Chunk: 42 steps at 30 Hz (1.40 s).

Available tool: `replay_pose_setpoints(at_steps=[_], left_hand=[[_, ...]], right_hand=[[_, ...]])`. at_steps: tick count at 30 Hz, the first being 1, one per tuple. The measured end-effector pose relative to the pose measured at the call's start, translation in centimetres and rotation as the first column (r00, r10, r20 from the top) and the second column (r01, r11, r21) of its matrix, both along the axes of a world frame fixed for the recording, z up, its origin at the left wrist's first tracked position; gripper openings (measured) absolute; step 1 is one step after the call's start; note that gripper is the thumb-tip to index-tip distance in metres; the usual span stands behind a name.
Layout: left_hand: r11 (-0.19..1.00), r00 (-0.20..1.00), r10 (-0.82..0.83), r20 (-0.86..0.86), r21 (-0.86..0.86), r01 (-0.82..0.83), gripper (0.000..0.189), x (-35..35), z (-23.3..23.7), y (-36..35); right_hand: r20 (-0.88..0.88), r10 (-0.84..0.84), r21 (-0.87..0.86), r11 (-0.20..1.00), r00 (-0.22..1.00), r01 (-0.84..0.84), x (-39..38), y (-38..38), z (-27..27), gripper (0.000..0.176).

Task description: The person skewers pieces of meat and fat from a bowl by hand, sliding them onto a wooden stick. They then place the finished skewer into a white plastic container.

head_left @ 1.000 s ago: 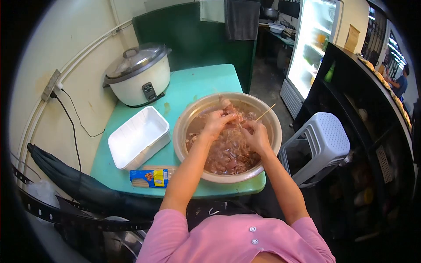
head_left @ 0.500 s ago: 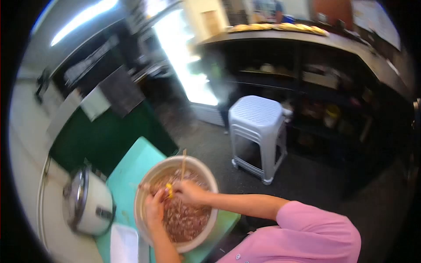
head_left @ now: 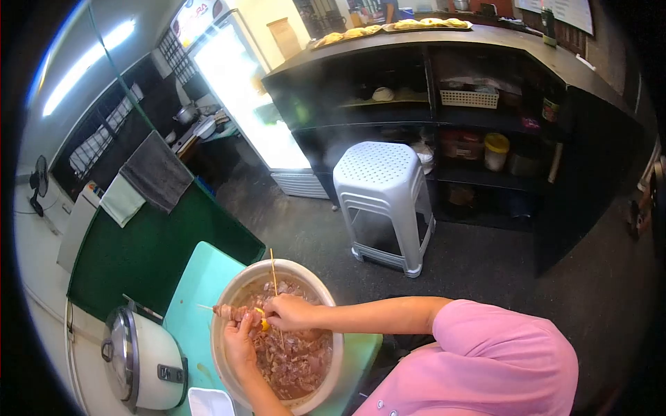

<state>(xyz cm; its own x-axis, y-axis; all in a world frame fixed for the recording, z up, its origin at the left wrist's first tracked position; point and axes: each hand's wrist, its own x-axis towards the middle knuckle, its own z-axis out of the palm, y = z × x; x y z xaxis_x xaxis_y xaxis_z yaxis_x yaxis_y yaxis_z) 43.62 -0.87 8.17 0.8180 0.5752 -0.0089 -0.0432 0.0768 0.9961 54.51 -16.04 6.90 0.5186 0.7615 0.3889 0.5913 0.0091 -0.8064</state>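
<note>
A wide beige bowl (head_left: 326, 298) full of raw marinated meat (head_left: 291, 360) stands on the teal table (head_left: 201, 284) at the lower left. Over the bowl, my right hand (head_left: 290, 312) pinches a thin bamboo skewer (head_left: 225, 310) that lies across, with meat pieces and a yellow bit threaded on it. Just below it, my left hand (head_left: 239, 341) has its fingers closed on the threaded meat. A second stick (head_left: 273, 267) pokes up past the bowl's far rim; whether my right hand holds it is unclear.
A white rice cooker (head_left: 142, 360) and the corner of a white foam tray (head_left: 208, 403) sit left of the bowl. A grey plastic stool (head_left: 385, 201) stands on the dark floor beyond. Behind are a lit fridge (head_left: 239, 97), a black shelved counter (head_left: 451, 104) and a green partition (head_left: 149, 256).
The view has swung from straight down at the table to the right, toward the stool and counter. Both hands stay over the bowl, and meat now sits on the skewer between them.
</note>
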Motion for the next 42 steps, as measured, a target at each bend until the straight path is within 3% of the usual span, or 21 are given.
replay_pose_setpoints(at_steps=[8,11,19,21,25,30,31,32,33,34,35,36,37,38,39,40,41,42], left_hand=[[1.0,1.0,0.023,-0.016,-0.002,-0.023,0.026,0.0,1.2,-1.4],[0.997,0.999,-0.032,-0.013,0.076,0.033,0.026,-0.1,1.0,-1.2],[0.997,0.998,0.044,-0.037,0.07,-0.041,0.019,0.0,1.3,-1.8],[0.974,0.992,0.051,-0.111,0.223,-0.025,0.018,-0.1,1.3,-1.6],[0.974,0.989,0.079,-0.128,0.22,-0.049,0.023,-0.1,0.8,-1.1],[0.896,0.958,0.121,-0.261,0.444,0.008,0.03,-1.4,0.8,0.2],[0.937,0.939,0.119,-0.323,0.349,0.001,0.032,-1.9,3.0,-1.5],[0.937,0.936,0.149,-0.318,0.347,-0.031,0.032,-1.3,2.0,-0.9],[0.886,0.941,0.133,-0.311,0.463,0.027,0.033,-1.2,0.0,0.7],[0.818,0.939,0.146,-0.313,0.572,0.063,0.033,-2.7,-0.4,2.3],[0.712,0.888,0.297,-0.352,0.701,0.04,0.035,-3.0,2.1,-0.7],[0.648,0.86,0.395,-0.323,0.761,-0.012,0.035,-3.8,2.9,-2.2],[0.641,0.823,0.409,-0.395,0.766,0.048,0.036,-4.3,2.9,-2.2],[0.689,0.78,0.355,-0.515,0.708,0.155,0.036,-5.1,6.4,-4.6],[0.573,0.822,0.41,-0.396,0.813,0.106,0.03,-5.7,3.8,-3.2],[0.48,0.778,0.528,-0.34,0.875,0.057,0.024,-6.6,6.4,-5.8],[0.368,0.802,0.56,-0.209,0.93,-0.015,0.02,-7.4,5.4,-6.0],[0.381,0.757,0.612,-0.228,0.924,-0.029,0.019,-7.8,4.9,-6.4]], right_hand=[[-0.003,0.013,-0.06,0.998,1.0,-0.013,0.0,-0.1,-0.4,0.015],[0.032,0.02,0.0,1.0,0.999,-0.02,0.1,0.2,-0.6,0.015],[0.029,0.045,-0.049,0.998,0.999,-0.044,0.0,-0.2,-0.1,0.016],[-0.003,0.021,-0.059,0.998,1.0,-0.021,-0.1,-0.3,0.0,0.016],[-0.012,0.031,-0.065,0.997,0.999,-0.032,0.0,0.0,-0.2,0.016],[0.012,-0.028,-0.034,0.999,1.0,0.028,0.1,-0.1,-0.1,0.015],[0.021,-0.046,0.004,0.999,0.999,0.046,0.2,0.2,-0.4,0.014],[0.012,-0.055,-0.011,0.998,0.998,0.055,0.1,-0.2,-0.1,0.014],[0.003,-0.041,-0.022,0.999,0.999,0.041,-0.1,-0.4,0.2,0.013],[-0.017,-0.027,-0.158,0.987,1.0,0.024,0.1,-0.4,0.3,0.016],[-0.026,0.044,-0.224,0.973,0.999,-0.049,-0.2,-1.8,1.7,0.02],[-0.108,0.078,-0.053,0.995,0.991,-0.084,-0.6,-2.0,0.8,0.025],[-0.188,0.103,-0.093,0.988,0.977,-0.122,-0.7,-3.2,3.2,0.028],[0.064,0.092,0.057,0.994,0.994,-0.096,-1.7,-4.9,5.0,0.027],[0.158,0.151,0.018,0.988,0.976,-0.156,-1.1,-5.8,5.9,0.023],[0.203,0.167,0.068,0.981,0.965,-0.184,-1.2,-6.6,6.9,0.016],[0.298,0.133,0.038,0.988,0.945,-0.152,-0.8,-7.2,6.3,0.012],[0.345,0.137,-0.07,0.99,0.929,-0.12,-1.0,-7.9,6.9,0.011]])
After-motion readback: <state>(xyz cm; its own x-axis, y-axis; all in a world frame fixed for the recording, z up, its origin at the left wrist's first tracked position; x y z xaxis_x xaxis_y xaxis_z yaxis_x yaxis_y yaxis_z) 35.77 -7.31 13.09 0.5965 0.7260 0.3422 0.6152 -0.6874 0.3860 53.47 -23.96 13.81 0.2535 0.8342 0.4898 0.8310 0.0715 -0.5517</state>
